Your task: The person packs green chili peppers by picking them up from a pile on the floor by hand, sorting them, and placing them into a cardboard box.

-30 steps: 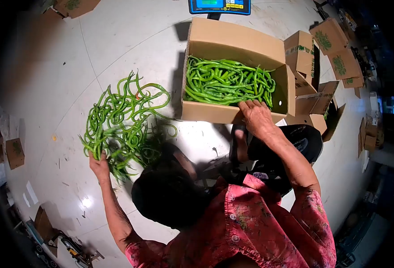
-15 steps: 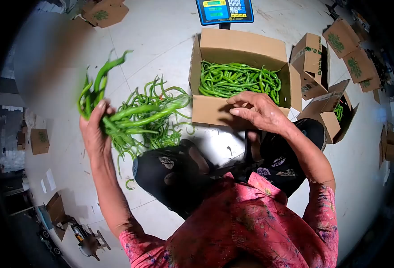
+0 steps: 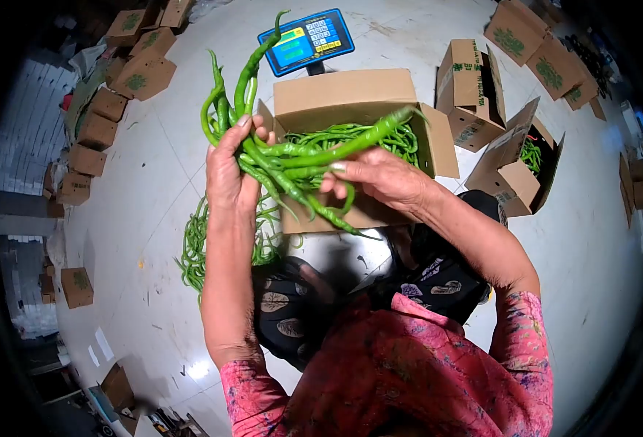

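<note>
A bunch of long green peppers (image 3: 274,164) is gripped in my left hand (image 3: 234,164), in front of the open cardboard box. My right hand (image 3: 383,178) is at the right end of the bunch, its thumb and fingers around the lower peppers. The box (image 3: 343,95) holds more green peppers (image 3: 401,142), partly hidden behind my hands and the bunch. On the floor, left of the box and partly behind my left forearm, lies a pile of curled green peppers (image 3: 194,247).
Behind the box is a blue scale display (image 3: 307,44). To the right stand an upright carton (image 3: 471,95) and an open carton (image 3: 514,167) with peppers inside. Several cartons (image 3: 146,73) line the far left. My knees are just below the box.
My left hand has lifted the bunch from the floor pile and carried it right, to the box. My right hand has left the box's front edge and come to the bunch.
</note>
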`<state>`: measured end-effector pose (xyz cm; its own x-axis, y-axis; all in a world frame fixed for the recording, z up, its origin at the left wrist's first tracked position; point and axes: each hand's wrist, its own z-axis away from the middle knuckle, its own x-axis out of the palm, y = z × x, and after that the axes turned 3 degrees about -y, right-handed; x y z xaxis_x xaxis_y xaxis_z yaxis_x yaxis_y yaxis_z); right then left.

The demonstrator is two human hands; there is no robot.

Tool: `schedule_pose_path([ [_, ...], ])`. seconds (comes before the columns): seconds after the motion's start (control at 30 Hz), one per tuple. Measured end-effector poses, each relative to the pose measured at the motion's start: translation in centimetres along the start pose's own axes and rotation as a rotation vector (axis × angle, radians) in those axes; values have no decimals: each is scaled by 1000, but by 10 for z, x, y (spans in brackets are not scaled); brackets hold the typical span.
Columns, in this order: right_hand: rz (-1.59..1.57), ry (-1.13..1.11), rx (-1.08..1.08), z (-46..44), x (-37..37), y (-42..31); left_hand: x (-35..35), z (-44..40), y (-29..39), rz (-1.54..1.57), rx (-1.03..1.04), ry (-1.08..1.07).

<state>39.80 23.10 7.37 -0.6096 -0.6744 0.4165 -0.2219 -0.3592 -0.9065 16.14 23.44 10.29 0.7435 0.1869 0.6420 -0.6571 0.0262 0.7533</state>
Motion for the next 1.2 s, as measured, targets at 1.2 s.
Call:
schedule_pose_path([
  [1.2, 429, 268, 40, -42, -39, 8, 32, -36, -92, -281, -108, -173],
])
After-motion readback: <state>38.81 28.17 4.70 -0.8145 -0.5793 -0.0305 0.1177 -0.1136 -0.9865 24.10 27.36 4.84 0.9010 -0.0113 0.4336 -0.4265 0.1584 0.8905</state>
